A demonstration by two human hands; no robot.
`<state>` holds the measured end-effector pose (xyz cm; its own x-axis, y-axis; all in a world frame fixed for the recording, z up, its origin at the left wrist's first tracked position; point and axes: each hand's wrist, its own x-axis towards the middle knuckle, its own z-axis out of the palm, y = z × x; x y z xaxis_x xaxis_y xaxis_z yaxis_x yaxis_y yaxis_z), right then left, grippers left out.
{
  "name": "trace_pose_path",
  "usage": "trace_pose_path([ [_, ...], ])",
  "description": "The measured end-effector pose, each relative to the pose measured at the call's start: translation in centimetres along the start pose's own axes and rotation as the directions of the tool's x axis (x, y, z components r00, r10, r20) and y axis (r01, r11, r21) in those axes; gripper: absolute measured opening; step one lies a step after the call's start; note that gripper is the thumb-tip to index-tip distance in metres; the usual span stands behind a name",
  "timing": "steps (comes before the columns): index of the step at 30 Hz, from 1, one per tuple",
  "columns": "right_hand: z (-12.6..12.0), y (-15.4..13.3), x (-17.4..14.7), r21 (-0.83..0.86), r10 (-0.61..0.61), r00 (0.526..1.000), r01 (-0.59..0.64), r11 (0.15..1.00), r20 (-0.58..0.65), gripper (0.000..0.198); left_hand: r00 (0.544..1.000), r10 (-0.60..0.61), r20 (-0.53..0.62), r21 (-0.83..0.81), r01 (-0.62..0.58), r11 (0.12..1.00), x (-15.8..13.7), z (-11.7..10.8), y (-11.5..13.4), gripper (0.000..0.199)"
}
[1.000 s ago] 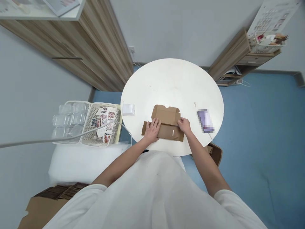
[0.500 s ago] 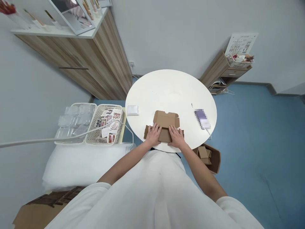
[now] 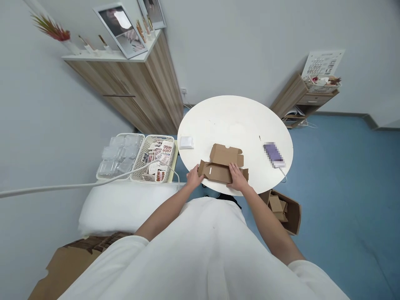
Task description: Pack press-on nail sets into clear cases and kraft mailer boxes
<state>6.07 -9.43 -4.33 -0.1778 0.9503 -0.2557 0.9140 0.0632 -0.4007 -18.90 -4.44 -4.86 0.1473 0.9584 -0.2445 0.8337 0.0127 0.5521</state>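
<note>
A brown cardboard mailer box (image 3: pixel 220 171), partly folded, lies at the near edge of the round white table (image 3: pixel 237 112). Its lid panel spreads away from me, and the near part has raised side flaps. At the left end, my left hand (image 3: pixel 194 178) has its fingers closed on the side flap. My right hand (image 3: pixel 237 179) lies with fingers stretched over the right part of the box. A small white slot shows in the bare cardboard between the hands.
On the table are a white packet (image 3: pixel 186 142) at left and a blurred purple phone-like item (image 3: pixel 274 154) with a cable at right. Left of the table stand a basket of nail sets (image 3: pixel 156 158) and one of clear boxes (image 3: pixel 120 154). An open carton (image 3: pixel 293 216) sits low at right.
My left hand has moved from the top of the cardboard to its left end, where the flap now stands up. The right hand stays on the right part. The view has shifted.
</note>
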Motion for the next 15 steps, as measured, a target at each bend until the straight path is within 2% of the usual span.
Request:
trace_pose_path([
  [4,0.5,-0.7,-0.2,0.016,0.012,1.000,-0.012,1.000,-0.003,0.108,1.000,-0.008,-0.005,0.025,0.009,1.000,-0.1,0.0,1.2,0.050],
  [10,0.2,-1.1,0.3,0.006,0.057,0.998,-0.057,0.998,0.007,0.106,0.998,0.068,0.016,-0.121,-0.066,0.990,-0.3,-0.5,1.5,0.037],
  [15,-0.2,-1.3,1.0,-0.010,0.048,0.999,-0.048,0.999,0.009,0.112,0.999,0.051,-0.015,-0.259,-0.053,0.964,-0.9,-0.7,2.3,0.037],
])
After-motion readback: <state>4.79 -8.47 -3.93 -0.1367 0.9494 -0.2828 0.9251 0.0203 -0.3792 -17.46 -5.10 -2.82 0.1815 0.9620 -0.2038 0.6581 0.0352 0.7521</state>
